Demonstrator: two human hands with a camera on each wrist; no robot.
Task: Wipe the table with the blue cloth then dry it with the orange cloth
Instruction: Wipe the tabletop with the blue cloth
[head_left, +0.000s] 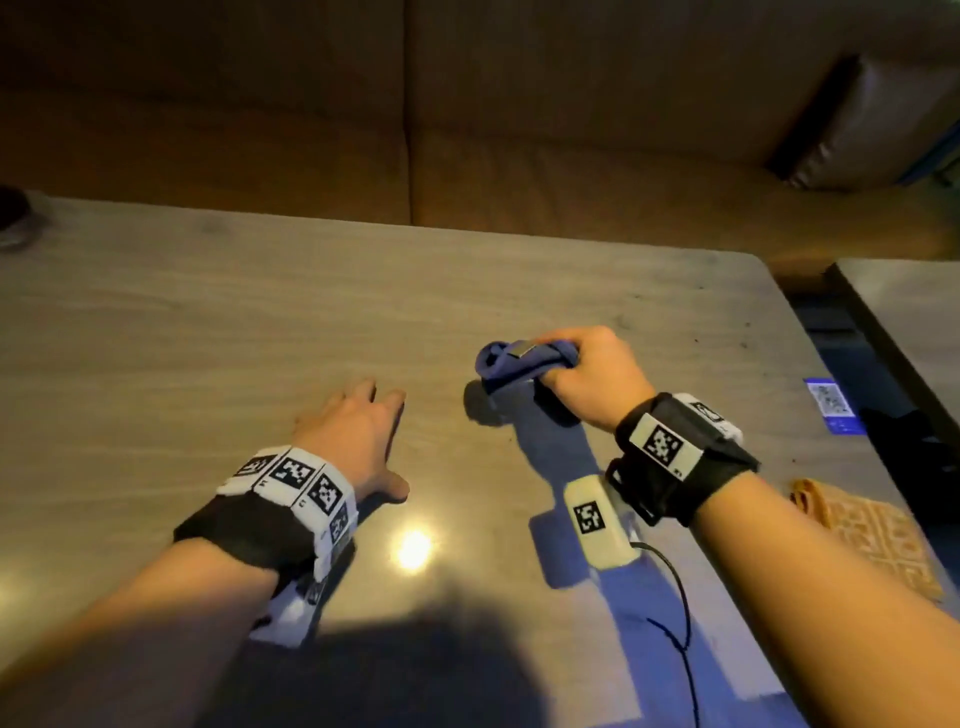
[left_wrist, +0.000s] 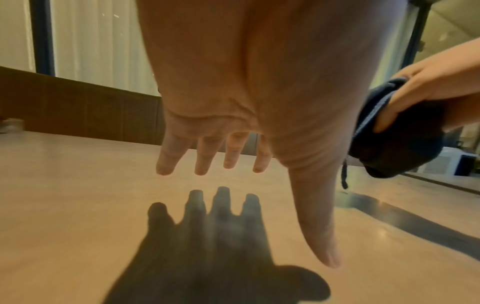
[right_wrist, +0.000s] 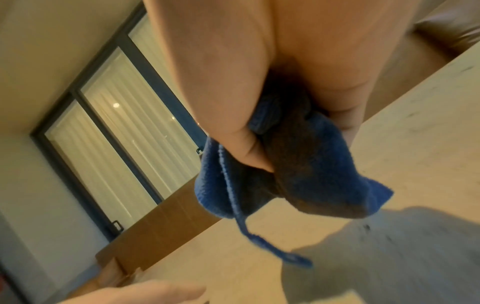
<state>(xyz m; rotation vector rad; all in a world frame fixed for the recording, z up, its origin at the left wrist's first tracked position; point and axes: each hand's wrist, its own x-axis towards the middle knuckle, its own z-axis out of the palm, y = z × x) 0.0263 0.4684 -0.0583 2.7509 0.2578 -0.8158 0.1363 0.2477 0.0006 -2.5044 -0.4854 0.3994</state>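
Note:
My right hand (head_left: 587, 374) grips the bunched blue cloth (head_left: 519, 364) a little above the wooden table (head_left: 208, 322), right of centre. In the right wrist view the blue cloth (right_wrist: 298, 170) bulges out between thumb and fingers, a loop tag dangling below it. The left wrist view shows the blue cloth (left_wrist: 389, 133) held in the air at the right edge. My left hand (head_left: 358, 431) hovers flat just above the table with fingers (left_wrist: 202, 158) spread and straight, holding nothing. The orange patterned cloth (head_left: 872, 535) lies folded at the table's right edge, near my right forearm.
A small white tagged box (head_left: 600, 519) with a black cable lies on the table under my right wrist. A brown sofa (head_left: 467, 130) runs behind the table. A blue card (head_left: 831, 410) lies at the right edge. A second table (head_left: 914, 312) stands to the right.

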